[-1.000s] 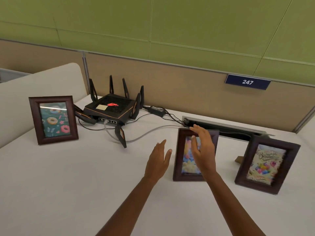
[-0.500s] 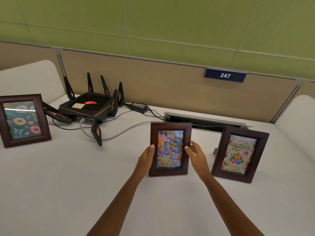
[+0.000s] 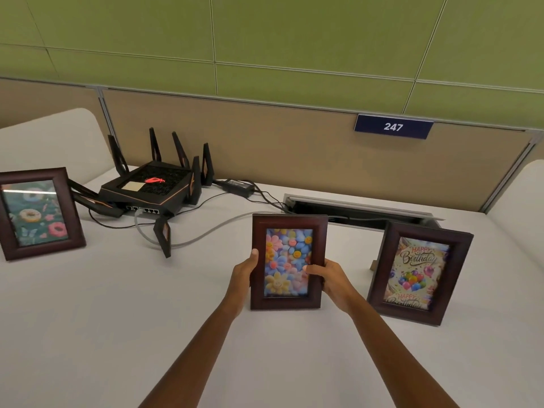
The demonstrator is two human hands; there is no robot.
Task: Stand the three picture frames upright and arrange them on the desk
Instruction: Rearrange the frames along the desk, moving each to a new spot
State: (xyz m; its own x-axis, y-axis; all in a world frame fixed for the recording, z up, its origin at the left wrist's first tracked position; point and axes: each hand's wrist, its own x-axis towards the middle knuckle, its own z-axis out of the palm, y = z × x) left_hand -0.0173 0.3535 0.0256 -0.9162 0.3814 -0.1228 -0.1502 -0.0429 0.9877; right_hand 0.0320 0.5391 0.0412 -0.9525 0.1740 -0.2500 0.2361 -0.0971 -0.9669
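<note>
Three dark wooden picture frames stand upright on the white desk [image 3: 88, 334]. The flower frame [image 3: 290, 223] is in the middle, gripped on both sides: my left hand [image 3: 243, 273] holds its left edge and my right hand [image 3: 329, 278] holds its right edge, thumb across the front. The donut frame [image 3: 38, 213] stands at the far left. The birthday frame [image 3: 419, 273] stands at the right, turned slightly, with part of its back stand showing at its left side.
A black router [image 3: 153, 188] with several antennas sits behind, with cables and a power brick [image 3: 238, 185] trailing to an open cable tray [image 3: 359, 209] at the desk's back. A beige partition with a "247" sign [image 3: 393, 127] backs the desk.
My right hand came down from the top of the flower frame to its right edge, and my left hand closed on its left edge. The frame now stands upright, facing me.
</note>
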